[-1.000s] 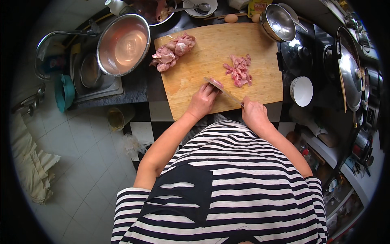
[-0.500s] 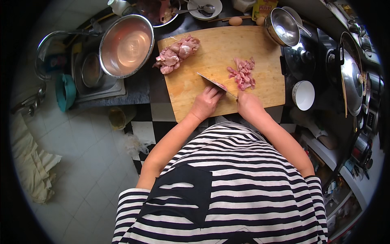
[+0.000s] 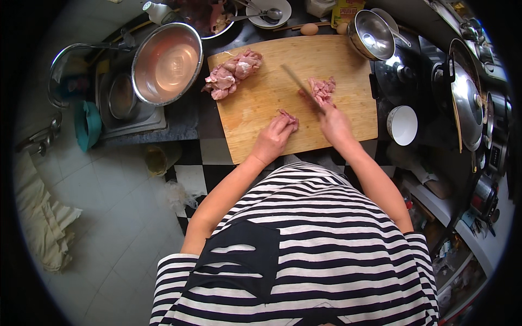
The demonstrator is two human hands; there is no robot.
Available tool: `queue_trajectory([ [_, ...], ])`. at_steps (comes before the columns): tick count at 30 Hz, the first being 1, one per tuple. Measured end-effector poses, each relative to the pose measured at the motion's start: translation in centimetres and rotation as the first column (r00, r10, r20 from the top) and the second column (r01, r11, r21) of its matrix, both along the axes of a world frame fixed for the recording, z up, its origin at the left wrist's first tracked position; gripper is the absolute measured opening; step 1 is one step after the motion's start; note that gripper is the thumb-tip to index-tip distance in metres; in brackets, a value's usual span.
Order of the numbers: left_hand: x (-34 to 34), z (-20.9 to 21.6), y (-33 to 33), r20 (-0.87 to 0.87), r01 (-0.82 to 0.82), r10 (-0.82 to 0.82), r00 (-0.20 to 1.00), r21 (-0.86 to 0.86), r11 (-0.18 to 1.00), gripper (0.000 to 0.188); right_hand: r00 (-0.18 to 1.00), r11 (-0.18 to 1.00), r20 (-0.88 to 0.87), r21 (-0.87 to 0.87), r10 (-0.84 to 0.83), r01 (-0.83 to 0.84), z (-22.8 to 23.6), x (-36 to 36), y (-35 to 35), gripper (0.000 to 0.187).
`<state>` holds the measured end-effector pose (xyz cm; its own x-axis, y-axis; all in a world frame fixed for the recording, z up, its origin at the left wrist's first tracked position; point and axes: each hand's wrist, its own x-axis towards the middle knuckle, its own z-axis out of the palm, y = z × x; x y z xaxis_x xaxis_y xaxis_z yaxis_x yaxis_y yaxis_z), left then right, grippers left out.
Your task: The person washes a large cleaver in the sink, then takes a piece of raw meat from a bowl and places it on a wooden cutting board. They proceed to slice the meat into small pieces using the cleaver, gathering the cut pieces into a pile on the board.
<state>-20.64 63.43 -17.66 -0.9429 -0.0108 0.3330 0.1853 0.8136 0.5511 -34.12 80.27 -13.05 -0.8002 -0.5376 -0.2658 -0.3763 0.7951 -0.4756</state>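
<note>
On the wooden cutting board [image 3: 255,103], my left hand [image 3: 272,137] presses its closed fingers on a small piece of raw meat [image 3: 291,120] near the board's front edge. My right hand [image 3: 335,126] grips the handle of a knife [image 3: 302,87], whose slightly blurred blade points up and to the left. The blade lies against the left side of a pile of cut meat [image 3: 325,89], hiding part of it. A larger heap of raw pink meat [image 3: 232,75] rests at the board's far left.
Left of the board are a large metal basin [image 3: 168,64] with pinkish liquid and a sink [image 3: 136,117]. To the right stand a metal pan [image 3: 374,36], a white bowl [image 3: 402,125] and a lidded wok [image 3: 466,98]. An egg [image 3: 309,29] lies behind the board.
The knife has moved away from my left hand, up and right to the cut pile. The meat piece under my left fingers is now uncovered.
</note>
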Motion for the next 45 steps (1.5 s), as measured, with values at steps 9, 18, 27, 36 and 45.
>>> queue_trajectory([
  [9,0.6,0.7,0.3,0.016,0.019,-0.018,1.0,-0.012,1.0,0.03,0.984,0.974,0.106,0.162,0.141,-0.157,5.5,3.8,3.6,0.011],
  [18,0.1,-0.5,0.5,0.044,-0.021,0.019,0.999,0.047,0.999,0.025,0.982,0.961,0.114,0.214,0.152,-0.174,4.4,4.6,3.8,0.01],
  [27,0.0,-0.9,0.2,0.034,-0.053,0.052,0.998,0.017,0.998,0.023,0.983,0.969,0.038,0.165,0.181,-0.185,2.3,4.4,-0.2,0.012],
  [36,0.3,-0.7,0.2,0.095,-0.058,0.059,0.994,-0.017,0.998,0.026,0.979,0.958,0.103,0.214,0.173,-0.192,1.8,4.5,-1.1,0.013],
  [45,0.8,0.0,0.4,0.036,-0.052,0.052,0.998,-0.003,0.999,0.036,1.0,0.998,-0.01,-0.064,0.0,-0.001,-0.1,-0.7,0.7,0.011],
])
